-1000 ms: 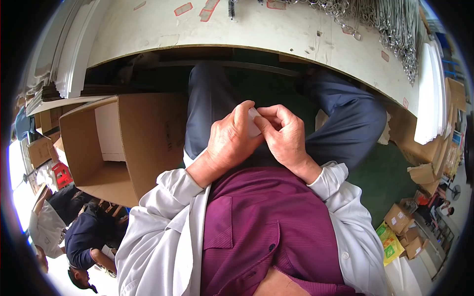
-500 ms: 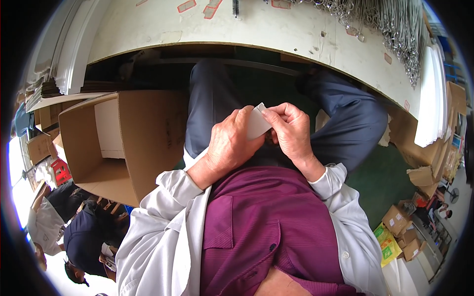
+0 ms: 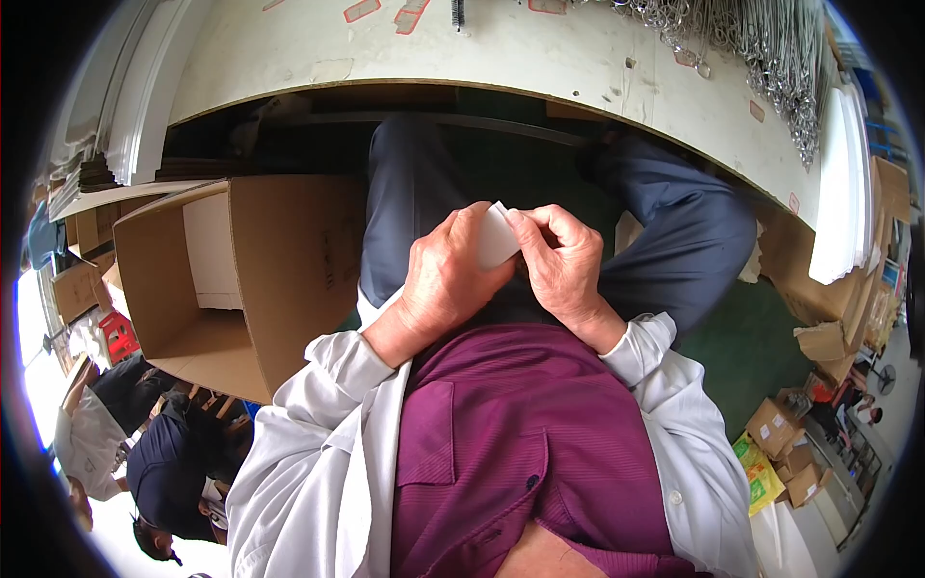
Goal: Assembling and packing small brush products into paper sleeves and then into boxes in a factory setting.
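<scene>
Right hand (image 3: pixel 564 268) and left hand (image 3: pixel 451 265) pinched a white piece (image 3: pixel 496 241), clear of the worktop (image 3: pixel 482 53) edge and red-bordered labels (image 3: pixel 362 10).

wht piece (image 3: pixel 495 241) partly hid, tbl (image 3: pixel 501 53) cut off

No legible text, only faint print (image 3: pixel 328 258) on the cardboard box (image 3: pixel 289 299)
</scene>
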A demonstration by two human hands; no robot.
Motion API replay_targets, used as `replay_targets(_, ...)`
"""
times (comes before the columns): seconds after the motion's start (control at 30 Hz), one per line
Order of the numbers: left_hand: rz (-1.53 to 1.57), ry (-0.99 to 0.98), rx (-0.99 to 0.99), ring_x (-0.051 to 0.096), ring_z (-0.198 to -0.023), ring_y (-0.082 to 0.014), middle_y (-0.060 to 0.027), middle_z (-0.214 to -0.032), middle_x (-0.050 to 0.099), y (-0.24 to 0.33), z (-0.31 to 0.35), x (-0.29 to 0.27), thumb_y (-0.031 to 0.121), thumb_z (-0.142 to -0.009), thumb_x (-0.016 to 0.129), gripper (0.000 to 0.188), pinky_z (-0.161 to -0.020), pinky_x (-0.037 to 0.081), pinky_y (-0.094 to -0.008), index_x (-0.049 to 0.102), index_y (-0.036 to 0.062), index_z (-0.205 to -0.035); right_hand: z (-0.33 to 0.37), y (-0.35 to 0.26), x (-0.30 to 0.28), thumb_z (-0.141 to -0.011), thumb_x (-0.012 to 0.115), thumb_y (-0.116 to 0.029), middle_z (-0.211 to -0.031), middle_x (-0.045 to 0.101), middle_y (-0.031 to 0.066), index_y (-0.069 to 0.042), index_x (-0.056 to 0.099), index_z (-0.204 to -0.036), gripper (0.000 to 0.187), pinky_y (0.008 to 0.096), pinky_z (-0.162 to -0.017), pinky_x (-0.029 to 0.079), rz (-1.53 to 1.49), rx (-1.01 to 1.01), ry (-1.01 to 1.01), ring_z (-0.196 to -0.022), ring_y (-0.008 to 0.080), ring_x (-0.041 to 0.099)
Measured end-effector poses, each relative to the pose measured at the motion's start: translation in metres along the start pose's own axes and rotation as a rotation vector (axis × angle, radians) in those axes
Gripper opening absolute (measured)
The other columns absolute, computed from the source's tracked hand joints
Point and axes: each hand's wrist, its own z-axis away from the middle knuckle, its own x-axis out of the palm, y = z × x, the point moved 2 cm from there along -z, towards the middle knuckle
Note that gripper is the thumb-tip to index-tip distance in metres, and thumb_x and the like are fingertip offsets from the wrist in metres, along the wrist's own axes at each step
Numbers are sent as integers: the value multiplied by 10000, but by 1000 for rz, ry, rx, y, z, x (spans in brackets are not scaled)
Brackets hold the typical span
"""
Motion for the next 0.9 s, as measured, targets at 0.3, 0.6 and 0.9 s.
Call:
replay_targets(0.3,63,-43,-59,721,-922,-389,-212,-1049,704,-8,-2,-5,170,-749,824,545,-778,607,-445,596,-11,-1210,3,6,1,-906,792,-175,-901,708,127,-16,685,-1283,422,306,-700,528,100,-193,-160,-760,170,643)
replay_targets(0.6,72,-36,-65,720,-939,-396,-228,-1076,703,-10,-2,-4,144,-742,804,552,-791,606,-445,596,-17,-1227,5,7,8,-926,768,-165,-1060,736,204,-8,639,-1343,464,339,-813,573,90,-289,-154,-942,261,737)
replay_targets(0.9,36,14,-57,718,-939,-396,-228,-1067,703,-8,-4,-5,158,-749,795,549,-777,603,-455,594,-13,-1231,0,4,11,-947,733,-117,-1128,748,189,5,655,-1313,394,314,-833,581,-25,-124,-185,-989,203,740)
